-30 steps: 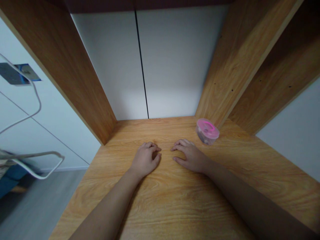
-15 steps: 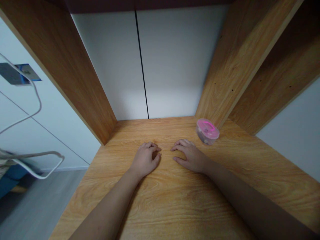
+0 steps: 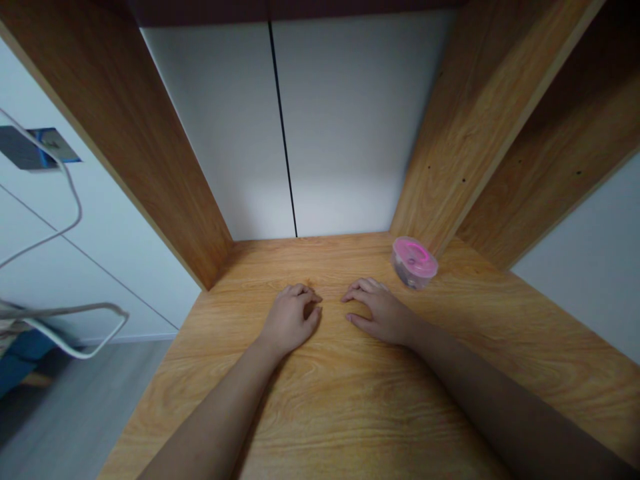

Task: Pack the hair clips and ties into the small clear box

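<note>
My left hand (image 3: 293, 320) rests on the wooden desktop (image 3: 330, 400), its fingers loosely bent and the thumb apart from them. To its right, my right hand (image 3: 375, 310) lies on the same surface in a similar curve, thumb and fingers apart. Neither hand holds anything, and a short gap separates their fingertips. Beyond the right hand, near the foot of the right upright panel, stands a small clear plastic box (image 3: 414, 263) with a pink lid and handle. Its contents look dark and cannot be made out. The right hand does not touch it.
Wooden uprights rise at the left (image 3: 165, 167) and right (image 3: 470, 140), with a white back panel (image 3: 345, 133) between them. At far left, a white cable (image 3: 77, 200) hangs before a wall socket (image 3: 55, 145), and a white bent frame (image 3: 110, 313) stands above the grey floor.
</note>
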Action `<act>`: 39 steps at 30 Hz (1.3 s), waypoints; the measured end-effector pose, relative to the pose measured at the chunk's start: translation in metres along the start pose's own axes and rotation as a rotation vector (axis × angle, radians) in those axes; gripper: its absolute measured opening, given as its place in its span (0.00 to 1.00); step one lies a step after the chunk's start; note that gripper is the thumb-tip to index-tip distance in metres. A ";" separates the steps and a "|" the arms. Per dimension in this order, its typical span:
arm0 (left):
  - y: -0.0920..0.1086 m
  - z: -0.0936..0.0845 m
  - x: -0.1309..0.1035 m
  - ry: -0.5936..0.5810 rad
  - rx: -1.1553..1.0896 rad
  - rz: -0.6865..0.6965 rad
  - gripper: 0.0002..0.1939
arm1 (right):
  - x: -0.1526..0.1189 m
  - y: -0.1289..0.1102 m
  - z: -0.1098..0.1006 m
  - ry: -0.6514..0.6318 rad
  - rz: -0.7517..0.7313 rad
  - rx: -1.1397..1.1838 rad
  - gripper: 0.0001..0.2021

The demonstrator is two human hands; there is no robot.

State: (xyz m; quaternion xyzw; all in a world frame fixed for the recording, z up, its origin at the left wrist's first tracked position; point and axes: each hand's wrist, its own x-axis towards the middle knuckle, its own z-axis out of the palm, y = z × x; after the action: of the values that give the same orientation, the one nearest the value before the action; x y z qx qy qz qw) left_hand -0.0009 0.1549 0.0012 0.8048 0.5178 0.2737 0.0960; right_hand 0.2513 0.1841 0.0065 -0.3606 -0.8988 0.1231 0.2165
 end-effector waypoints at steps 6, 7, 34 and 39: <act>0.001 -0.001 0.000 -0.004 0.001 0.000 0.11 | 0.000 0.002 0.000 0.006 -0.009 0.008 0.15; 0.001 -0.001 0.000 -0.004 0.000 -0.001 0.11 | 0.000 0.003 -0.001 0.012 -0.014 0.009 0.15; 0.000 0.000 -0.001 -0.003 -0.001 0.005 0.11 | -0.004 0.055 -0.019 0.994 0.682 -0.140 0.21; 0.000 0.000 -0.001 -0.001 -0.003 0.004 0.11 | -0.003 0.050 -0.019 0.991 0.631 -0.078 0.23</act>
State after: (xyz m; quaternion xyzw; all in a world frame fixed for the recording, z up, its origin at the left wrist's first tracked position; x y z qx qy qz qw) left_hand -0.0012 0.1542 0.0013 0.8059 0.5157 0.2742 0.0968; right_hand 0.2923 0.2192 0.0037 -0.6329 -0.5435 -0.0346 0.5503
